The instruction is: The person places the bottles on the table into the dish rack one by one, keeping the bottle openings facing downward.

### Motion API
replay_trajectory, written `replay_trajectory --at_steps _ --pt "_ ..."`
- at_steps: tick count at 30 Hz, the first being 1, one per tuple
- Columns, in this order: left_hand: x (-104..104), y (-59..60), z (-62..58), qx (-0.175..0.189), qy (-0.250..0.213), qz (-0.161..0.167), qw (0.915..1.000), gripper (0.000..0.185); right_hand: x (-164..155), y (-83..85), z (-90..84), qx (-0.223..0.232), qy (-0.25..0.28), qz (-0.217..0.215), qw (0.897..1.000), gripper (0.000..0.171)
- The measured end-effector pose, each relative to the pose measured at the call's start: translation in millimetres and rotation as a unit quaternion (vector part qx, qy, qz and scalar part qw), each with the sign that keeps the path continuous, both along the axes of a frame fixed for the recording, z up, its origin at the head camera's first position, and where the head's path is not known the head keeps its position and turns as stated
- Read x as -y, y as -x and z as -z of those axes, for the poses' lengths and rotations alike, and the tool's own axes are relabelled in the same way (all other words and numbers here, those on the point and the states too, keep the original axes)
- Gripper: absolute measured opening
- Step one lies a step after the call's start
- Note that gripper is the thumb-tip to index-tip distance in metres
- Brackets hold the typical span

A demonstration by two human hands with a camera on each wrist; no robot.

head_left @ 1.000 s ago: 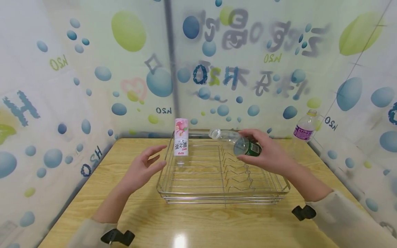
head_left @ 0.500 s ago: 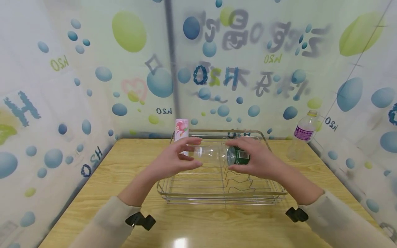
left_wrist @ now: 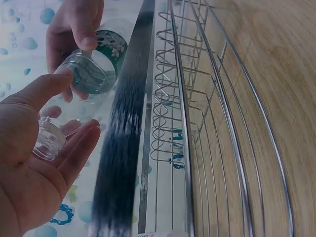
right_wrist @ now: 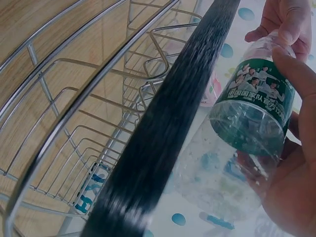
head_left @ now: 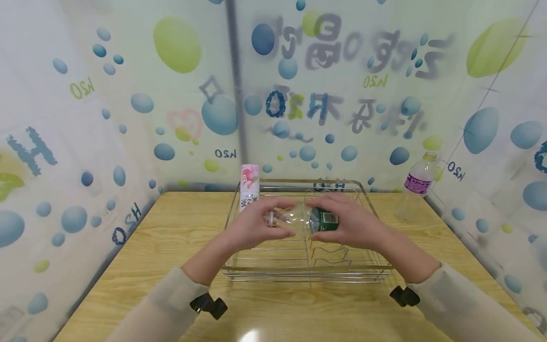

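A clear plastic bottle (head_left: 301, 221) with a green label lies on its side in the air, just above the wire rack (head_left: 307, 273). My right hand (head_left: 319, 219) grips its labelled lower half, thumb on top. My left hand (head_left: 279, 219) holds the neck end, thumb above and fingers below the clear cap (head_left: 270, 218). In the left wrist view the cap (left_wrist: 48, 140) rests against my fingers and the bottle (left_wrist: 94, 71) points away toward the right hand. The right wrist view shows the green label (right_wrist: 256, 106) between thumb and fingers.
A pink-labelled bottle (head_left: 249, 186) stands upright at the rack's back left corner. Another bottle (head_left: 419, 183) with a purple label stands on the wooden table (head_left: 128, 256) at the back right, near the wall. Printed panels close in the table on three sides.
My left hand moved right from beside the rack and took the bottle's cap end. The right hand brought the bottle lower and nearer, turning it level.
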State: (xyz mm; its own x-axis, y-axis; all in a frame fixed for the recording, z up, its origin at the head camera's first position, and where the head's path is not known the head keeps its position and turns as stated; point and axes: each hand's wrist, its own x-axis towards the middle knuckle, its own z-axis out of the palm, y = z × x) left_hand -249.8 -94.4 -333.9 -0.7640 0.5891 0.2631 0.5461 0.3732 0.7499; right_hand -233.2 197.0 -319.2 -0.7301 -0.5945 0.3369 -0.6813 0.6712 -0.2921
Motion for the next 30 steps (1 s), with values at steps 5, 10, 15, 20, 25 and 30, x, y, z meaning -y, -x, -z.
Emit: replay_trajectory --at_steps 5,10,15,20,25,30 --pt "8 -0.5 5.0 0.033 -0.026 -0.020 0.9989 0.060 -11 2.8 0.1 0.035 0.026 0.003 0.999 0.079" --pt "25 -1.7 5.6 0.103 -0.076 -0.052 0.9904 0.059 -35 6.7 1.0 0.063 0.070 0.014 0.995 0.081" --pt "39 -0.6 5.9 0.118 -0.093 -0.061 0.9868 0.058 -52 7.8 3.7 0.098 0.094 0.026 0.990 0.079" --pt "44 0.4 8.7 0.127 -0.100 -0.063 0.9849 0.058 -54 9.6 6.8 0.120 0.105 0.016 0.987 0.073" --pt "43 0.9 10.7 0.107 -0.087 -0.059 0.9888 0.059 -53 13.0 6.9 0.139 0.145 -0.007 0.980 0.067" --pt "38 1.2 9.2 0.090 -0.057 -0.061 0.9924 0.064 -51 16.8 0.4 0.141 0.183 -0.024 0.973 0.065"
